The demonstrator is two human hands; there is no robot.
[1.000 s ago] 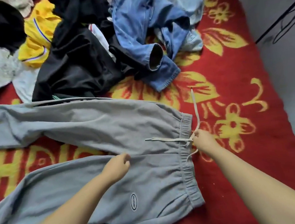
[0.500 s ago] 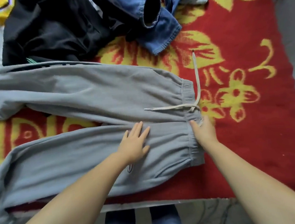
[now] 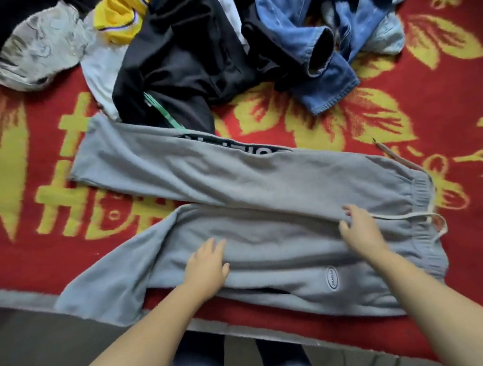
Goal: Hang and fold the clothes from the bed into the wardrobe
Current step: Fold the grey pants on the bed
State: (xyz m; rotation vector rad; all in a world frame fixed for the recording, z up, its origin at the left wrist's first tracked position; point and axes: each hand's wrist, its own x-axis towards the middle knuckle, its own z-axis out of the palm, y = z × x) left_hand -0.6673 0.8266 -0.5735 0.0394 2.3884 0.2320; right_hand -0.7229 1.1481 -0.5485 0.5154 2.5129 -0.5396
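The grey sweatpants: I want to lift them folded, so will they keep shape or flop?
The grey sweatpants probably flop: the soft fabric wrinkles and one leg end droops over the bed edge. The loose drawstring would likely dangle. They look fairly thick, so not slippery.

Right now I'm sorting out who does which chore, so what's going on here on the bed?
A person is laying out grey sweatpants on the red and yellow blanket to fold them. The left hand rests flat on the near leg, and the right hand is on the fabric near the waistband, fingers spread. The legs lie apart, not yet folded together. Behind them waits a pile: a black garment, a denim jacket and a yellow top.
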